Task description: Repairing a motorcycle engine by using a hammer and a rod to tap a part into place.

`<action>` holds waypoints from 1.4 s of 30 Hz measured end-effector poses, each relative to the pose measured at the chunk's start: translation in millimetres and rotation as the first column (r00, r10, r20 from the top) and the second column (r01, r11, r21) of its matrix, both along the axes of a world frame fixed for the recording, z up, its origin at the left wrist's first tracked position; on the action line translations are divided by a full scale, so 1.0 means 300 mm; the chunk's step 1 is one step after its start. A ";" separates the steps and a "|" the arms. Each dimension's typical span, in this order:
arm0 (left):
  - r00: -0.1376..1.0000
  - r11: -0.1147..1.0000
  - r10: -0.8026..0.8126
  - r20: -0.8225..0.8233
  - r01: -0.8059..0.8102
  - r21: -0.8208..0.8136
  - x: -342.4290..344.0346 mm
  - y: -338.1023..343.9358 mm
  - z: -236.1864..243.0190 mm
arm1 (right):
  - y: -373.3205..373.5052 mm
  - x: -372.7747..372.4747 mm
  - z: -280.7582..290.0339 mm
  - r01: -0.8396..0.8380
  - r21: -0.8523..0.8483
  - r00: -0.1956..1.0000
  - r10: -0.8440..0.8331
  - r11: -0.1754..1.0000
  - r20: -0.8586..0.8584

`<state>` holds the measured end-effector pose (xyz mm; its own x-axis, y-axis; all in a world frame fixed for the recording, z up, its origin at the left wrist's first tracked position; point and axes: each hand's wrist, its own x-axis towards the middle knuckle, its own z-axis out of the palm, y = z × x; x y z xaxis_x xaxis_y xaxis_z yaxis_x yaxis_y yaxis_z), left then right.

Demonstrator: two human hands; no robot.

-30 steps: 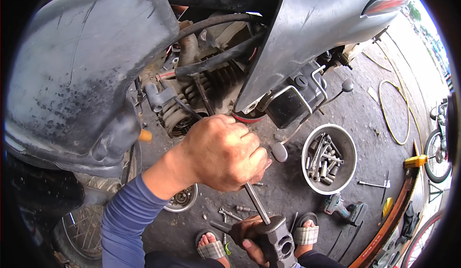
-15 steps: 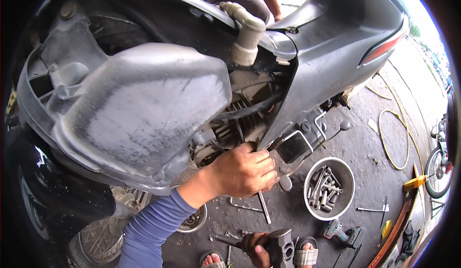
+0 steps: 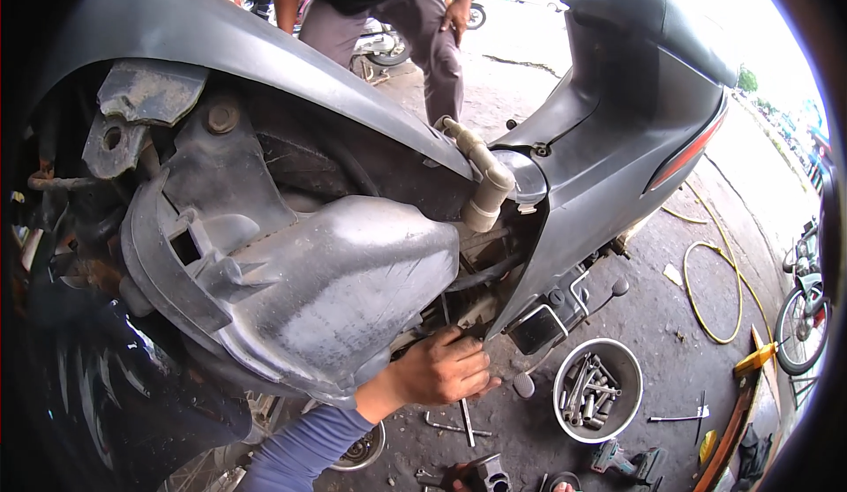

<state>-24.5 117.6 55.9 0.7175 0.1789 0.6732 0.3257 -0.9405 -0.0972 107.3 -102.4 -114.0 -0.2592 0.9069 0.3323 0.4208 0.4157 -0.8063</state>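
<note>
With fingers closed, my left hand (image 3: pixel 432 368) grips a thin metal rod (image 3: pixel 466 423) beside the scooter's lower side panel. The rod shows above and below the fist; its upper end is hidden among the engine parts. Just above my wrist lies the worn grey plastic cover (image 3: pixel 353 254) of the scooter. My right hand (image 3: pixel 457 476) shows only slightly at the bottom edge, closed on a hammer whose dark metal head (image 3: pixel 490 474) is partly cut off by the frame. To the right of my left hand are the foot pedal (image 3: pixel 524 385) and footpeg (image 3: pixel 535 329).
A metal bowl (image 3: pixel 559 408) of sockets and wrenches stands on the ground at right, near a cordless drill (image 3: pixel 625 461). Another bowl (image 3: pixel 378 443) sits below my left forearm. A person (image 3: pixel 388 24) stands behind the scooter. A yellow hose (image 3: pixel 739 302) lies coiled far right.
The view has shifted upward and shows more of the scooter and the standing person. My left hand stays at the rod; my right hand and hammer have sunk mostly out of the frame.
</note>
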 end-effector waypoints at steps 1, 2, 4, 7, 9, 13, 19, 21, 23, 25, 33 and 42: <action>0.999 0.999 0.012 0.029 -0.013 0.038 0.003 0.005 -0.008 | -0.007 0.000 -0.024 -0.005 0.032 0.996 0.002 0.999 0.094; 1.000 0.999 0.011 0.029 -0.012 0.037 0.006 0.010 -0.019 | -0.015 -0.001 -0.048 -0.015 0.063 0.982 0.003 0.998 0.186; 0.995 0.994 -0.020 0.101 0.009 0.109 0.023 0.004 -0.008 | -0.039 0.008 -0.071 -0.028 0.134 0.926 -0.025 0.991 0.377; 0.991 0.995 -0.025 0.129 0.012 0.100 0.034 0.006 -0.040 | -0.028 0.008 -0.074 -0.032 0.148 0.907 -0.034 0.989 0.420; 0.996 0.994 0.003 0.093 -0.013 0.105 0.027 0.013 -0.048 | -0.006 0.006 -0.053 -0.015 0.131 0.942 -0.030 0.991 0.334; 0.994 0.993 0.038 0.104 -0.050 0.107 0.034 0.013 -0.060 | 0.021 0.004 0.004 0.021 0.100 0.987 -0.037 0.995 0.159; 0.998 0.996 0.016 0.064 -0.021 0.085 0.021 0.000 -0.033 | 0.043 -0.018 0.057 0.063 0.023 0.991 -0.060 0.998 -0.121; 0.999 0.997 0.011 0.050 -0.015 0.078 0.016 -0.003 -0.023 | 0.048 -0.029 0.066 0.073 -0.009 0.974 -0.074 0.997 -0.215; 0.998 0.997 -0.009 0.056 0.005 0.077 0.022 0.005 -0.024 | 0.052 -0.041 0.068 0.084 -0.047 0.948 -0.094 0.995 -0.304; 0.999 0.998 -0.009 0.044 0.006 0.067 0.018 0.012 -0.028 | 0.051 -0.059 0.066 0.089 -0.091 0.912 -0.118 0.992 -0.393; 0.997 0.997 0.002 0.078 -0.008 0.078 0.013 0.011 -0.043 | 0.083 -0.129 0.112 -0.046 -0.299 0.754 -0.163 0.953 -0.636; 0.992 0.998 -0.019 0.127 0.010 0.068 0.024 0.016 -0.047 | 0.138 -0.137 0.223 -0.160 -0.074 0.263 -0.030 0.984 -0.964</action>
<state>-17.4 122.5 41.9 0.6270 0.1204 0.7696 0.3257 -0.9380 -0.1186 66.2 -60.9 -47.1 0.1032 0.9581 0.2673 -0.7227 0.2569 -0.6417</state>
